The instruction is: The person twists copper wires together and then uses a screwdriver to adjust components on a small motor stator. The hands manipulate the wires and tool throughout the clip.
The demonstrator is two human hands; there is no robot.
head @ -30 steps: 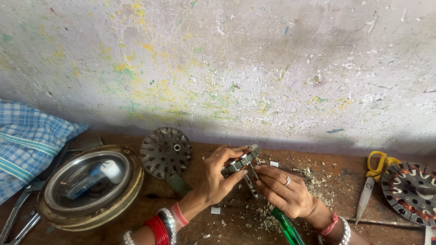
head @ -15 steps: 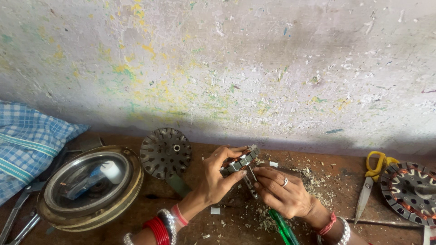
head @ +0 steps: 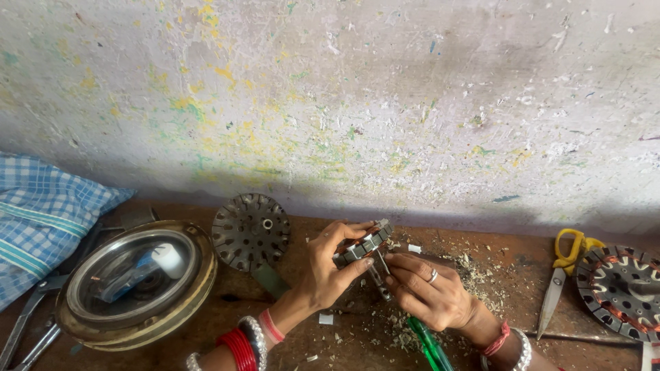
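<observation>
Left hand grips a slotted round metal stator core steady on edge; at its 5 o'clock, right hand clasps a green-handled tool, working the slots above the littered wooden bench.

Probably a repair workshop (scuffed wall): wound stators, scissors.

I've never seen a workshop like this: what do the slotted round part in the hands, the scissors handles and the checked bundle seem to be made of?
The slotted round part, gripped by the left hand, looks like dull grey metal with coppery wire in its slots. The scissors seem to have glossy yellow plastic handles and bare steel blades. The checked bundle looks like soft woven cloth, by its folds. The right hand holds a green-handled tool, probably plastic.
</observation>
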